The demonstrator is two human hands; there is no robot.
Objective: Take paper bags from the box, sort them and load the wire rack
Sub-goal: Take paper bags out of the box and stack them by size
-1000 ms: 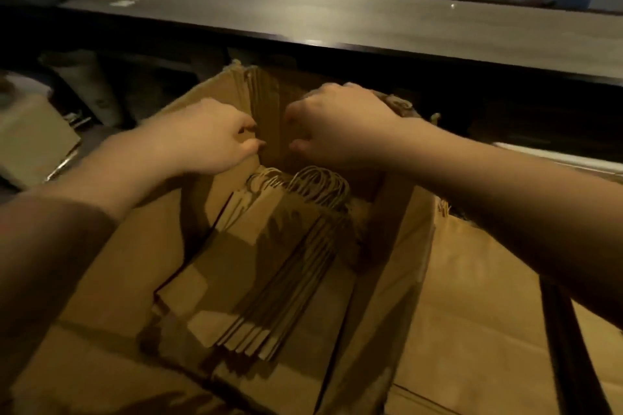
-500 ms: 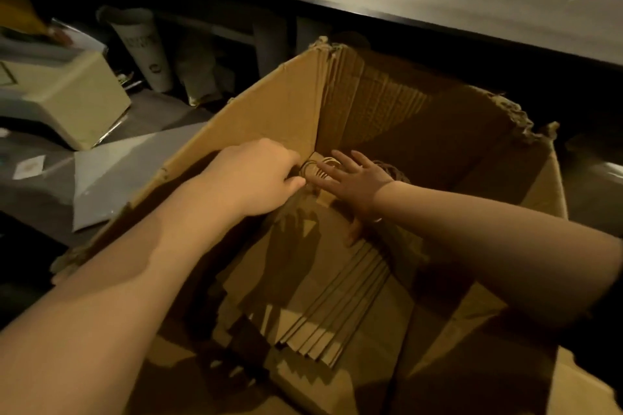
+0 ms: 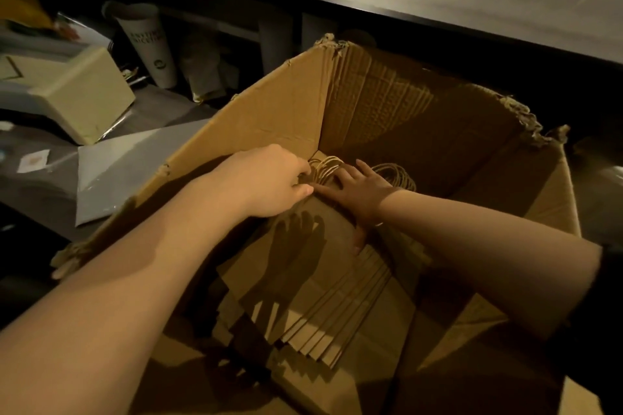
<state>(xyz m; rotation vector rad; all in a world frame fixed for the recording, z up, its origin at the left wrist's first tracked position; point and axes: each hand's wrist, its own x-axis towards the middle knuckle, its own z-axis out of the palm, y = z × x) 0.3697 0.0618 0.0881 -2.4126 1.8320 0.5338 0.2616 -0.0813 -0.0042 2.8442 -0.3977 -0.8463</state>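
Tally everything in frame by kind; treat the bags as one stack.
hands: 2, left hand and right hand
cardboard box: 1
paper bag stack: 1
white cup: 1
cream box: 1
grey sheet: 1
total: 7

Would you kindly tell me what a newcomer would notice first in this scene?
The big torn cardboard box fills the middle, with a fanned stack of flat paper bags lying inside. Both hands reach into its far corner: the left hand curls at the looped handles, and the right hand lies with straight fingers on the bags beside it. A tall paper cup stands beyond the box on the left.
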